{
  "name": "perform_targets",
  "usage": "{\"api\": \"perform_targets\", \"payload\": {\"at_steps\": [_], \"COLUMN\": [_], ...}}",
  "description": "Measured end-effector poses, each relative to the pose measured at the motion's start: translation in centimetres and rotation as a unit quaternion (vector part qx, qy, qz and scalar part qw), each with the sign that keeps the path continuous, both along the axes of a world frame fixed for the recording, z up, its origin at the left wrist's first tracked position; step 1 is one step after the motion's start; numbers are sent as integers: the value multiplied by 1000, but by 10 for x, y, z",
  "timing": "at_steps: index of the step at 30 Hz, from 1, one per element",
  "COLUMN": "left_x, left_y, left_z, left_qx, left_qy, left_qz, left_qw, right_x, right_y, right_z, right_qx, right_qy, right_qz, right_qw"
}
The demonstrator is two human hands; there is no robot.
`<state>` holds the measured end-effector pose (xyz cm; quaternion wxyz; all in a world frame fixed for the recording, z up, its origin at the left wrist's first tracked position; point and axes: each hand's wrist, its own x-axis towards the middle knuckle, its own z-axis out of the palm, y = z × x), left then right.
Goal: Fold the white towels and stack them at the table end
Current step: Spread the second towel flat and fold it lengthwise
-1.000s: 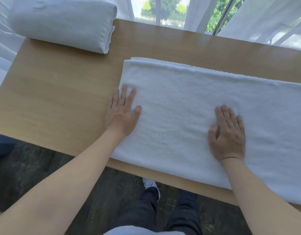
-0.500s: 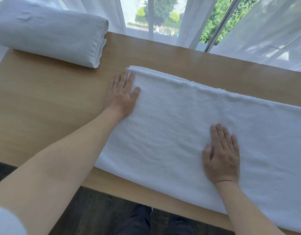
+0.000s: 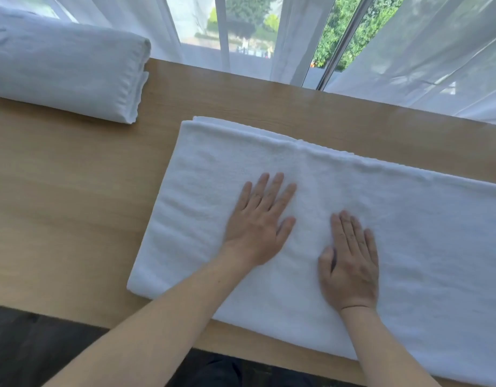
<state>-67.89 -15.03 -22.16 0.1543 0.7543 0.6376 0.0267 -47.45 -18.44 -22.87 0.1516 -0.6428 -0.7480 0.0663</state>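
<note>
Inspector: Two forearms enter from the near edge, bare, over a dark floor and dark clothing below.

Clerk: Condition of the hands?

Inspector: Right hand [image 3: 350,263] lies palm down on the white towel [image 3: 409,233], fingers [image 3: 346,233] straight and close together, thumb tucked slightly in, grasping nothing. Left hand [image 3: 258,227] lies flat on the same towel, just left of the right and a little farther out, fingers [image 3: 269,191] straight and slightly spread, released, grasping nothing.

Clerk: Position of that towel?

Inspector: It lies folded in a long band on the wooden surface [image 3: 68,205], running from the middle off the right edge of view. Its left end is squared; its near edge overhangs or meets the near edge of the surface, which of the two I cannot tell. Along its far edge, layered hems show, the lower layer protruding slightly at the far left corner.

Clerk: Anything farther out?

Inspector: One folded towel [image 3: 65,74], thick and rounded, sits at the far left end of the surface, well apart from the flat one, its layered end facing right. Whether it is one piece or several stacked, I cannot tell.

Clerk: Beyond the surface?

Inspector: Sheer white curtains [image 3: 423,51] hang along the far edge, with a window frame [image 3: 342,46] and green trees [image 3: 344,20] behind.
</note>
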Motion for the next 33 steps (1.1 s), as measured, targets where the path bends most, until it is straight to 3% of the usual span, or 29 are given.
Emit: {"api": "perform_targets", "payload": {"at_steps": [8, 11, 13, 22, 28, 33], "left_x": [-15, 5, 3, 6, -14, -70], "left_y": [70, 56, 59, 107, 6, -39], "left_z": [2, 5, 4, 9, 5, 0], "left_qx": [-21, 17, 10, -16, -2, -20], "left_qy": [29, 20, 28, 28, 20, 60], "left_qz": [83, -113, -166, -28, -75, 49], "left_qw": [996, 993, 986, 999, 997, 997], "right_x": [0, 1, 0, 3, 3, 3], "right_y": [0, 0, 1, 1, 1, 1], "right_z": [2, 0, -2, -2, -3, -4], "right_qx": [-8, 0, 6, 2, 1, -3], "right_qy": [7, 6, 1, 7, 10, 13], "right_qz": [-4, -7, -5, -3, -2, -4], "right_qw": [1000, 1000, 1000, 1000, 1000, 1000]}}
